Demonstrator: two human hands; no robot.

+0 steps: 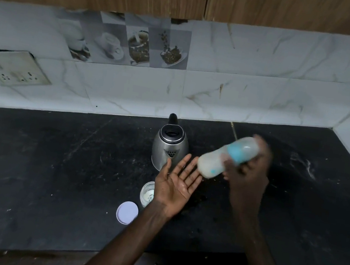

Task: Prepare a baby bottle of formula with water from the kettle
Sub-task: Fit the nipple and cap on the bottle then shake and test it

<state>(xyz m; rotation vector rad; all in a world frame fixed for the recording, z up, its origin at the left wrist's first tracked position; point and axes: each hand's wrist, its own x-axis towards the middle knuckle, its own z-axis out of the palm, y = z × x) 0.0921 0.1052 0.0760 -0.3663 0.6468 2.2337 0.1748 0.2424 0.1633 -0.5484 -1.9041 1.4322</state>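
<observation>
Your right hand (248,179) has its grip clamped around the baby bottle (228,156), which is tilted almost on its side above the counter (49,157). The bottle and that hand are blurred, so you cannot make out the finger placement exactly. The bottle's clear cap end with the blue collar points up and away toward the back wall, while its milky-white base points down and toward your left.

Your left hand (178,182) is held open, palm up, fingers spread and holding nothing. The base of the bottle sits just above its fingertips, so close that you cannot tell whether they touch.

The steel kettle (170,146) stands upright on the counter just behind your left hand, lid open. A small open jar (147,193) with white contents stands beside your left wrist, partly hidden by it. A round white lid (127,212) lies flat near the jar.
</observation>
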